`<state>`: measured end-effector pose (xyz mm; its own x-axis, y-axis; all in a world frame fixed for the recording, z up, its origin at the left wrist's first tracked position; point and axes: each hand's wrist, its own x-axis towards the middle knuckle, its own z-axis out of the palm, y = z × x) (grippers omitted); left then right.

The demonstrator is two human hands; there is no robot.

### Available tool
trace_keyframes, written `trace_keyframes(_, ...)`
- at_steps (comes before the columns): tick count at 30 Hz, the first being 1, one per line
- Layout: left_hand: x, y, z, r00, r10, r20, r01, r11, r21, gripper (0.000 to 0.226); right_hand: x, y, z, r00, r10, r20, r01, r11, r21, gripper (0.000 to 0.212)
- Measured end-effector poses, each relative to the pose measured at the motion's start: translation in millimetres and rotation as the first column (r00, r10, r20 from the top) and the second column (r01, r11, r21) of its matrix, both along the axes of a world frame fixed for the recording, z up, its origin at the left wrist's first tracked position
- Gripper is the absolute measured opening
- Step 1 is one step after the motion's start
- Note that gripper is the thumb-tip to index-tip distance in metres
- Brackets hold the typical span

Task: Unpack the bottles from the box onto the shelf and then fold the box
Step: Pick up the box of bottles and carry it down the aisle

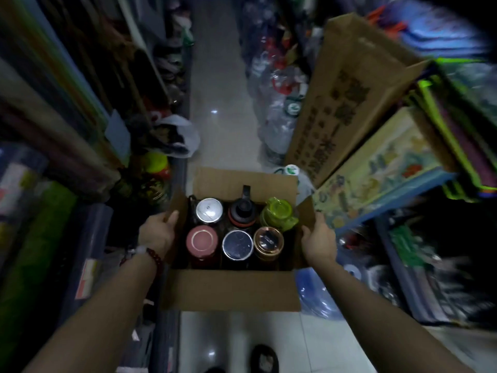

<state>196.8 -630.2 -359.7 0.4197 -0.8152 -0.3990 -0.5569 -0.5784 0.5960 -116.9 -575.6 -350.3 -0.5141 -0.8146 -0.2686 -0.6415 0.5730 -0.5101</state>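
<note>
An open cardboard box (231, 290) hangs in front of me, above the aisle floor, flaps spread. Several upright bottles fill it in two rows: a silver-lidded one (209, 210), a black-capped one (241, 211) and a green one (278, 213) at the back; a pink one (202, 240), a dark-lidded one (237, 244) and a copper-lidded one (268, 241) in front. My left hand (158, 231) grips the box's left side flap. My right hand (318, 242) grips its right side.
The narrow tiled aisle (215, 109) runs ahead between crowded shelves. Rolled mats stand at left (40, 130). A tall cardboard carton (347, 95) and a printed flat box (376, 170) lean at right. Wrapped plastic bottles (277, 103) line the right side. A plastic bag (177, 135) lies at left.
</note>
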Motion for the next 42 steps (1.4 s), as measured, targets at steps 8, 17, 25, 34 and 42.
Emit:
trace_keyframes(8,-62,-5,118,0.942,-0.331,0.059,0.334,0.941,-0.050,0.043,-36,81,116,0.967,-0.253,0.000,0.253,0.966,-0.057,0.035)
trace_keyframes(17,-158,63,170,0.789,-0.610,-0.069,0.608,0.792,-0.054,0.048,-79,230,171,0.844,-0.536,0.005,0.534,0.839,-0.107,0.036)
trace_keyframes(25,-248,175,163,0.581,-0.805,-0.117,0.808,0.588,-0.034,0.042,-94,394,157,0.653,-0.757,0.007,0.757,0.653,-0.036,0.037)
trace_keyframes(34,-335,299,137,0.256,-0.966,-0.024,0.965,0.254,0.067,0.046,-79,558,134,0.352,-0.933,0.072,0.936,0.351,-0.031,0.035)
trace_keyframes(42,-423,406,120,-0.137,-0.991,-0.013,0.982,-0.137,0.126,0.044,-32,655,106,-0.066,-0.994,0.086,0.998,-0.064,0.029,0.035)
